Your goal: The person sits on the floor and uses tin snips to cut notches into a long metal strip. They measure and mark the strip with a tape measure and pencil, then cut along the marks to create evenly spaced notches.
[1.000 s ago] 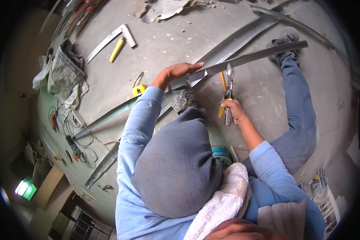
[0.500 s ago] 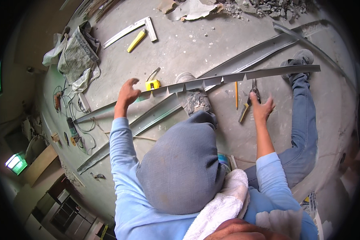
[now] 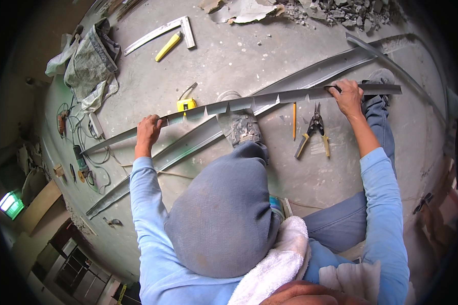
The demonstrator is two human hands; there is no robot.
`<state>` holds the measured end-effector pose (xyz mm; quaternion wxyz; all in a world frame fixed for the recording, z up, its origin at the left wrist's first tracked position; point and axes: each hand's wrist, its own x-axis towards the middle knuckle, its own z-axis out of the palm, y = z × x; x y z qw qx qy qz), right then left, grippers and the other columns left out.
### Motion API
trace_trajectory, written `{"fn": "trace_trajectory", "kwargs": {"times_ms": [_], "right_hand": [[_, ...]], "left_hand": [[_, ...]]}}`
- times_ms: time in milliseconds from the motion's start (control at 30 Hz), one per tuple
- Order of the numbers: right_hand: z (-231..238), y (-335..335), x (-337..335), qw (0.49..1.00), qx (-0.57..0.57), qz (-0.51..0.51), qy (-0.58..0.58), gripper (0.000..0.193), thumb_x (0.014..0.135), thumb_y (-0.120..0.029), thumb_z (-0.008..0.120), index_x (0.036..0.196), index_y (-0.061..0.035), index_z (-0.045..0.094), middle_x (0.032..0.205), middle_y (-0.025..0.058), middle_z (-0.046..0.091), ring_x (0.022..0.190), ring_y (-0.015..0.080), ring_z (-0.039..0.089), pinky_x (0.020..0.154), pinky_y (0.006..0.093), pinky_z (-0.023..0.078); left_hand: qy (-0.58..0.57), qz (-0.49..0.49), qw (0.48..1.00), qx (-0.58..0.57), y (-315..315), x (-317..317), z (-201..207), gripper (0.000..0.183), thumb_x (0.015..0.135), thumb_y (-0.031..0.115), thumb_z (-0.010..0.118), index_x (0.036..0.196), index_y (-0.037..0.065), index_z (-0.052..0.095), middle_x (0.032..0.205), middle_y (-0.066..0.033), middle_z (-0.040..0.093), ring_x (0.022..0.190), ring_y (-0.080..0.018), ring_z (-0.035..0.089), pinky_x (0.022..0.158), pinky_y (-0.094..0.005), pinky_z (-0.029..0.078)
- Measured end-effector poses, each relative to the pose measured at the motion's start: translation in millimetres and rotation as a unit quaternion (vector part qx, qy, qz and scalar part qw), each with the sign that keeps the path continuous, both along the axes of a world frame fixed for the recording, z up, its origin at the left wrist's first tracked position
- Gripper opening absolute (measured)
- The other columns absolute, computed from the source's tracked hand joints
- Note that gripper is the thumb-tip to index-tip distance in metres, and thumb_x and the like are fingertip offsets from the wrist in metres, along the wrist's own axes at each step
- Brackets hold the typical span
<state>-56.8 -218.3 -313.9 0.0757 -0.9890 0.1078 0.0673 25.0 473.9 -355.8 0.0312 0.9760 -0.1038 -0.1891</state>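
You've got the notched metal strip [image 3: 292, 96] in both hands, and it runs crosswise in front of you, over your dusty shoe [image 3: 245, 129] and across the longer metal channel [image 3: 191, 147] on the floor. Your left hand [image 3: 148, 133] is curled round the strip left of the cuts, and your right hand [image 3: 349, 96] is gripping it near the right end, fingers bent over the edge. The V-shaped nicks sit along the edge facing you, between your hands. The snips [image 3: 316, 122] are lying on the floor below the strip, handles spread, with the orange pencil [image 3: 294, 122] just beside them. Your yellow tape measure [image 3: 186, 104] is right by the strip's far edge, and further off there's the metal square [image 3: 158, 36] with a yellow-handled tool [image 3: 168, 47] next to it.
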Motion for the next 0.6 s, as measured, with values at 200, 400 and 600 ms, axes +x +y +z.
{"fn": "trace_trajectory", "kwargs": {"times_ms": [200, 400, 600], "right_hand": [[2, -14, 7, 0.999, 0.008, -0.031, 0.002, 0.031, 0.086, -0.044, 0.077, 0.104, -0.0191, 0.078, 0.108, -0.0012, 0.07, 0.113, 0.0283, 0.056, 0.093, 0.0482, 0.043], [2, -16, 8, 0.999, -0.006, -0.053, 0.004, 0.033, 0.087, -0.046, 0.077, 0.105, -0.0185, 0.077, 0.109, -0.0006, 0.07, 0.115, 0.0288, 0.055, 0.093, 0.0492, 0.042], [-2, -13, 9, 0.997, -0.011, -0.069, -0.015, 0.031, 0.087, -0.046, 0.076, 0.103, -0.0192, 0.077, 0.109, -0.0001, 0.069, 0.115, 0.0298, 0.055, 0.093, 0.0504, 0.042]], "left_hand": [[0.021, 0.017, 1.0, -0.008, -17, -4, -7, 0.024, 0.1, 0.033, 0.059, 0.102, 0.011, 0.069, 0.104, -0.0132, 0.068, 0.105, -0.0357, 0.062, 0.092, -0.0505, 0.046], [0.004, 0.013, 1.0, -0.025, -25, -6, -11, 0.024, 0.101, 0.034, 0.057, 0.102, 0.012, 0.068, 0.102, -0.0115, 0.068, 0.104, -0.0351, 0.062, 0.09, -0.0498, 0.043], [-0.019, 0.024, 0.999, -0.028, -24, -14, -19, 0.024, 0.099, 0.035, 0.06, 0.101, 0.013, 0.068, 0.101, -0.0108, 0.068, 0.103, -0.034, 0.062, 0.09, -0.05, 0.043]]}}
